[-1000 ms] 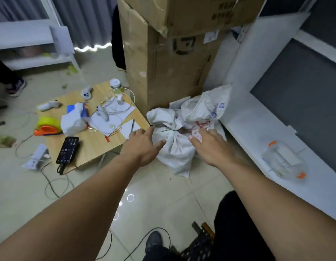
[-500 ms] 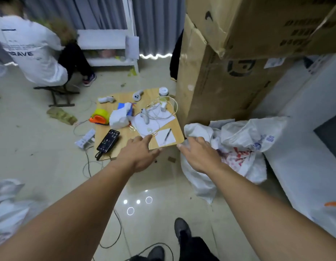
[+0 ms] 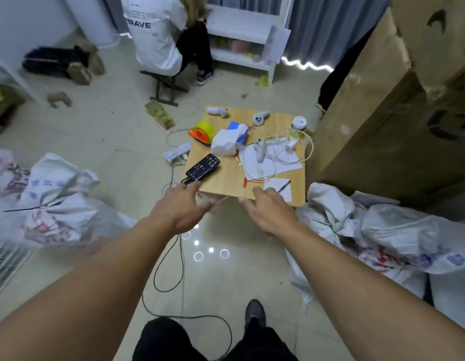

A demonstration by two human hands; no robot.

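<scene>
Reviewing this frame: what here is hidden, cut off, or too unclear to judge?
All in the head view:
1. Whether the left hand or right hand touches the table: the fingertips overlap its near edge, so contact is unclear.
2. Text on the phone: too small.
3. Print on the left sack: blurred.
4. The cardboard boxes: cut off by the top and right edges.
5. The seated person: cut off by the top edge.

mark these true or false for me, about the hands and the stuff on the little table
1. The left hand and right hand are open and hold nothing. True.
2. The phone lies on the floor. False: it lies on the wooden table.
3. A pen lies on paper near the right hand. True.
4. The tape dispenser is blue. False: it is orange with a yellow roll.
</scene>
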